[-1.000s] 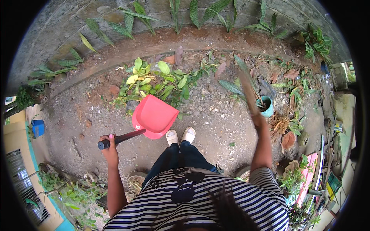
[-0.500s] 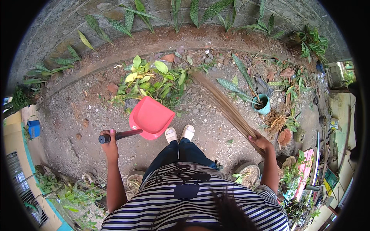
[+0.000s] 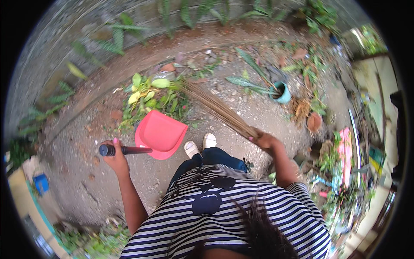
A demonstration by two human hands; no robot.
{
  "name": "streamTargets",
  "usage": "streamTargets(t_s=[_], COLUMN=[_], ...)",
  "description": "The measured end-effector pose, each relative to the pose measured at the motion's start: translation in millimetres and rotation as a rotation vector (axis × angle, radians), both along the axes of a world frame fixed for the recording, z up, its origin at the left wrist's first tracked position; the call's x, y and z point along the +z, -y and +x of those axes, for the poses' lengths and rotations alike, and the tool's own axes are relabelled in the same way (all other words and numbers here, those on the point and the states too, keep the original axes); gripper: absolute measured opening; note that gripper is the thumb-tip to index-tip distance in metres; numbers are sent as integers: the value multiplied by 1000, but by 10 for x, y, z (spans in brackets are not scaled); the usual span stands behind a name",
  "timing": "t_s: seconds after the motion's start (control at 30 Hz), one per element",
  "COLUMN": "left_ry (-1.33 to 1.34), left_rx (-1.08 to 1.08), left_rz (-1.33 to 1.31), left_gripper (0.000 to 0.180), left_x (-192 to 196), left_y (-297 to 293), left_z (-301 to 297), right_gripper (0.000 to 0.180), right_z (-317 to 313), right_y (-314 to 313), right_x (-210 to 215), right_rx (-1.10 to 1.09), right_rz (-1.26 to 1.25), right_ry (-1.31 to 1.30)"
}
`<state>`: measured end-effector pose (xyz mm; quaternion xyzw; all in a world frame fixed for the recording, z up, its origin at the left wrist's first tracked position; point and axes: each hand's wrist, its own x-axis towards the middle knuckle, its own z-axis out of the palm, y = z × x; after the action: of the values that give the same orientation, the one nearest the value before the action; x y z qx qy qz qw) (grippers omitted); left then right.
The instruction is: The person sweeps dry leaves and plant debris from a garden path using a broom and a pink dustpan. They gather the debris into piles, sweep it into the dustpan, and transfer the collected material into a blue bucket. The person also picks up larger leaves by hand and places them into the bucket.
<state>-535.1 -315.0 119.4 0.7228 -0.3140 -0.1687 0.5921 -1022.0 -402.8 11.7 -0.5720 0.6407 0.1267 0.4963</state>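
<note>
My left hand point(image 3: 114, 156) is closed round the dark handle of a dustpan. The pinkish-red pan point(image 3: 160, 131) rests on the ground just ahead of my feet, its open side against a heap of green and yellowish leaves point(image 3: 151, 101). In my right hand point(image 3: 266, 140) is a stick broom point(image 3: 220, 110), a long bundle of thin brown bristles gripped near its near end. The bristles slant forward and left, and their tips reach the right side of the leaf heap.
A teal pot point(image 3: 282, 93) with long-leaved plants lies tipped at right, beside dry roots and a brown clay pot point(image 3: 314, 122). A concrete wall point(image 3: 95, 39) curves behind a row of upright plants. Clutter and a pink board point(image 3: 345, 151) stand at the right; a blue container point(image 3: 41, 184) is at left.
My right hand has moved left and forward with the broom, so its tips now meet the leaf heap. The view has turned a little; the dustpan stays beside the leaves.
</note>
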Motion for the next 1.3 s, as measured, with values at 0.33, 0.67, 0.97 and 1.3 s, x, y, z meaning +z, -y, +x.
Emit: streamTargets(t_s=[0.33,0.67,0.97,1.3], left_ry=[-68,-79,21,-4], left_rx=[-274,-486,-720,-703], left_rz=[-117,-77,9,104], left_gripper=[22,19,19,19], left_x=[99,26,-471,-699], left_y=[515,1323,1793,2094], left_z=[-447,-1845,-3400,-4288], right_gripper=[68,68,68,68], right_z=[-1038,-1811,-2127,-2302], right_y=[-634,-836,-308,597], right_x=[1283,917,553,755], right_rx=[-183,-528,-382,-93], right_rz=[50,-92,-203,-239], right_ry=[-306,-40,283,409])
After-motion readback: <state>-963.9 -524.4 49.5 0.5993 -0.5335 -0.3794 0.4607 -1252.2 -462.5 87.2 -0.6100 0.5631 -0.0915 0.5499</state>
